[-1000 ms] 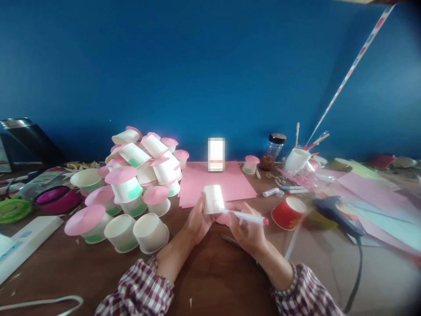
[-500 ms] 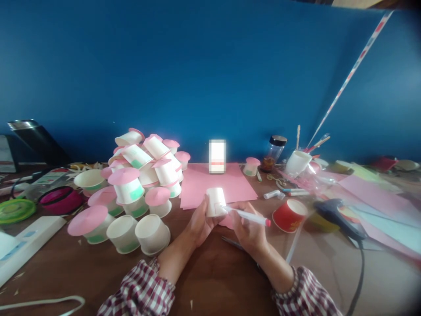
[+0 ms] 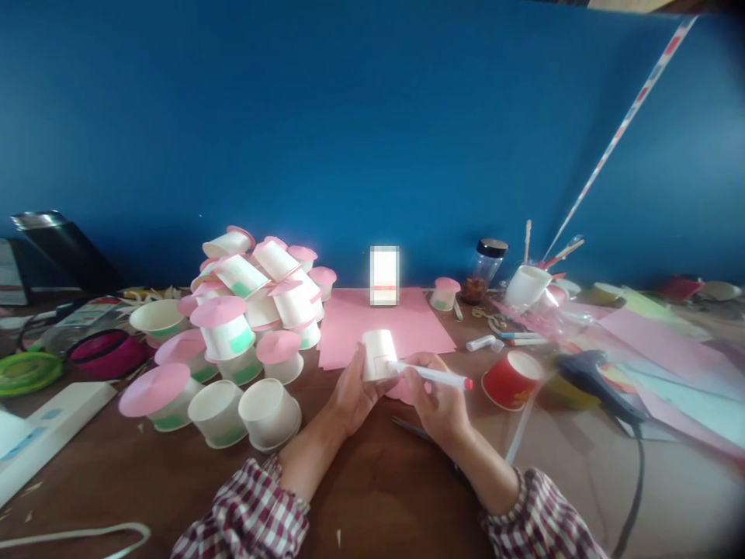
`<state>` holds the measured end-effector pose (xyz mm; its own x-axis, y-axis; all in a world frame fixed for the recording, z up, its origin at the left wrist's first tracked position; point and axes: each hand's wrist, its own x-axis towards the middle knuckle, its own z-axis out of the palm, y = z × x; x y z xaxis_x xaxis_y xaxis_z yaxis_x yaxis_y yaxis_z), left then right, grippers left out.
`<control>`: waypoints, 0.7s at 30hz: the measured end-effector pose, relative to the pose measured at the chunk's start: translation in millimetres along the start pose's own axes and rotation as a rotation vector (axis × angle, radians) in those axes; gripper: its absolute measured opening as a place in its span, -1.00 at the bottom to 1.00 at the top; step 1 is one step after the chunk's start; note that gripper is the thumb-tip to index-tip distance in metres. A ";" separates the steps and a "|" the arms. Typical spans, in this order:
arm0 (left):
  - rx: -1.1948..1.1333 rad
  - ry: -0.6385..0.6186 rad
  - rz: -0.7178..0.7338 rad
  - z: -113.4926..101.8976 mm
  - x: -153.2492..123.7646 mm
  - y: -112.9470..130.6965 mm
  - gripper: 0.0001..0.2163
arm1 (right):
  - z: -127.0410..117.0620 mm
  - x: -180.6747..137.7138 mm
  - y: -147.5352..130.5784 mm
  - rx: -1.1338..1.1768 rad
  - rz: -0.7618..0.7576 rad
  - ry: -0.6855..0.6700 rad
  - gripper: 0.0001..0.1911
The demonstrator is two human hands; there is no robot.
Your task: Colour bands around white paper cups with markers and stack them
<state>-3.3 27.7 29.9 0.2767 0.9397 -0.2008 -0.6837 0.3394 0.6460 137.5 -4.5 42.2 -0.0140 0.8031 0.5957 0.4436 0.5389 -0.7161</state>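
Note:
My left hand (image 3: 352,392) is wrapped round a small white paper cup (image 3: 378,353), held upside down above the brown table. My right hand (image 3: 436,400) grips a white marker with a pink end (image 3: 434,375); its tip touches the cup's side, where a thin drawn line shows. Both sleeves are red-and-white plaid. A pink paper piece (image 3: 401,390) lies under the hands.
A heap of white cups with pink paper tops (image 3: 244,310) stands at the left. Pink paper sheets (image 3: 378,322) lie behind the hands. At the right are a red cup (image 3: 512,379), a glue gun (image 3: 594,373), pens, a jar (image 3: 484,268) and coloured sheets. Scissors (image 3: 410,425) lie near my right wrist.
The marker tip has shifted slightly along the cup's side, and my right hand has moved a little up and left. The cup stays in my left hand.

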 end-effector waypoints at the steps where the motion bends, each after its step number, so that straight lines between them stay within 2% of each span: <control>1: -0.003 -0.008 0.001 0.1 -0.3 0.1 -0.57 | 0.0 0.2 0.6 -0.004 0.009 0.004 -0.95; 12: -0.006 -0.005 0.000 1.1 -2.4 0.2 -0.55 | 0.7 0.9 3.5 0.076 0.060 -0.036 -0.91; 21: 0.049 -0.006 0.059 -0.9 -0.7 -2.2 -0.53 | -1.2 1.3 2.5 0.026 0.034 -0.046 -0.91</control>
<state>-2.6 26.3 27.9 0.2411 0.9577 -0.1572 -0.6654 0.2810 0.6916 139.7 -2.5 41.6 -0.0409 0.8319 0.5534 0.4215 0.5166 -0.7453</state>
